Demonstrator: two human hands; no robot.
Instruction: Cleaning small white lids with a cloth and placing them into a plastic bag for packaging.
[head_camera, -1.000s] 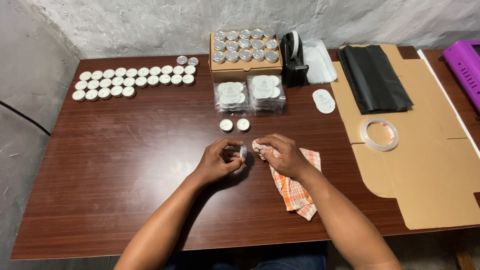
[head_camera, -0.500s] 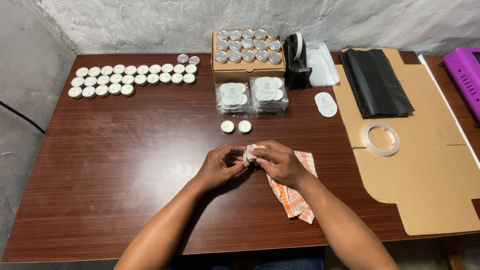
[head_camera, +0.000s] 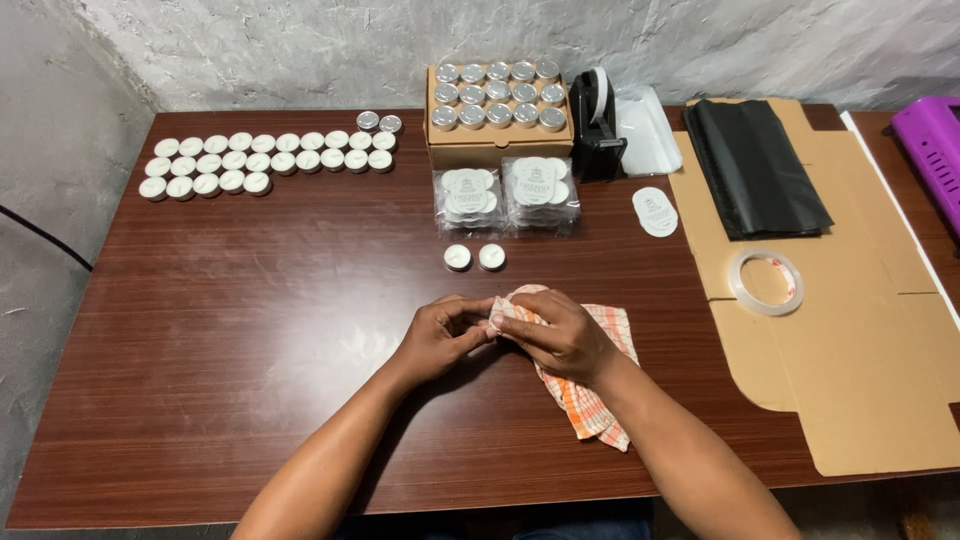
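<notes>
My left hand (head_camera: 440, 335) pinches a small tealight candle in a metal cup, almost wholly hidden between the fingers and the cloth. My right hand (head_camera: 556, 333) grips an orange-and-white checked cloth (head_camera: 585, 385) and presses a fold of it against the candle. The rest of the cloth trails on the brown wooden table (head_camera: 250, 330) under my right forearm. Two white tealights (head_camera: 473, 257) sit side by side just beyond my hands.
Rows of tealights (head_camera: 265, 162) lie at the far left. A cardboard box (head_camera: 498, 150) of metal-cupped candles stands at the back, two bagged packs (head_camera: 505, 195) before it, a black tape dispenser (head_camera: 595, 125) beside it. Flat cardboard (head_camera: 860, 330) with a clear tape roll (head_camera: 765, 280) and black bags (head_camera: 755, 165) lies right.
My hands came together: the right hand brought the cloth onto the candle held in the left hand, which was visible a second ago and is now covered.
</notes>
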